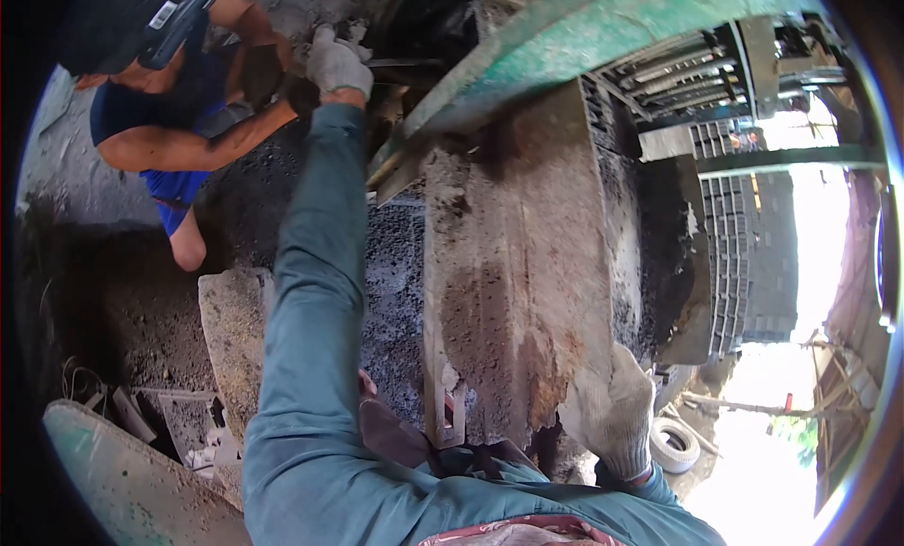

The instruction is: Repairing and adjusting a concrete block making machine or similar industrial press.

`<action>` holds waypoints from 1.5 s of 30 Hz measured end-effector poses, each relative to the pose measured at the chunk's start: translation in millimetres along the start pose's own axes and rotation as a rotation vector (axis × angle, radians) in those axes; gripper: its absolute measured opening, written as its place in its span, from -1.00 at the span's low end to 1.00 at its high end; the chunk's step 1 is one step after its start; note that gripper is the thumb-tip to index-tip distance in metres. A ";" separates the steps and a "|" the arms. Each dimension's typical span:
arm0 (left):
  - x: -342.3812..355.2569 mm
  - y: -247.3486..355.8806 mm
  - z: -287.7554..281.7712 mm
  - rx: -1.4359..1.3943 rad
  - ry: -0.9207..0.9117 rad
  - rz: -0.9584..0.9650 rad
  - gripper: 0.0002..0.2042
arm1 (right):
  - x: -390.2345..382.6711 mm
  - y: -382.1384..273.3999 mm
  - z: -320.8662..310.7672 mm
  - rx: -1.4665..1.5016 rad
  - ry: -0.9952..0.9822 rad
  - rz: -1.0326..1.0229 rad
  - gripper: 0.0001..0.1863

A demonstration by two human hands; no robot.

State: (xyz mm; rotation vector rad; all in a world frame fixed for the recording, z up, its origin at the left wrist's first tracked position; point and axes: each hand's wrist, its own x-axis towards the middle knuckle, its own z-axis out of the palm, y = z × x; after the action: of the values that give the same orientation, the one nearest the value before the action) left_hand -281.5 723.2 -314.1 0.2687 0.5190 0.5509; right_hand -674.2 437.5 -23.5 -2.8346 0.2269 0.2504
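Observation:
My left hand (339, 64), in a pale knit glove, reaches far forward at the end of a teal sleeve. Its fingers are closed, and what they hold is hidden. A thin metal rod (405, 63) runs to the right from beside it. My right hand (620, 416), gloved too, is closed over the near right edge of a rusty metal plate (537, 245). That plate is broad and dirt-covered, with a ragged near corner. Dark crumbly material (394, 264) lies between my left arm and the plate.
At the upper left a co-worker (179, 122) crouches with dark-gloved hands near my left hand. A green beam (565, 42) slants across the top. Stacked grey blocks (767, 254) and a tire (674, 444) are at right. A stone-like slab (231, 334) stands left of my arm.

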 end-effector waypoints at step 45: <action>-96.0 -13.0 -67.4 0.852 -0.187 0.633 -0.59 | 5.3 -11.2 2.2 0.012 -0.014 0.126 -0.77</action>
State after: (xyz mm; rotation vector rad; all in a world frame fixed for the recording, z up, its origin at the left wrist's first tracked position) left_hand -381.9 665.9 -337.6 1.3156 0.4587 0.8834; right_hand -667.4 448.1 -23.6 -2.8091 0.4030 0.2934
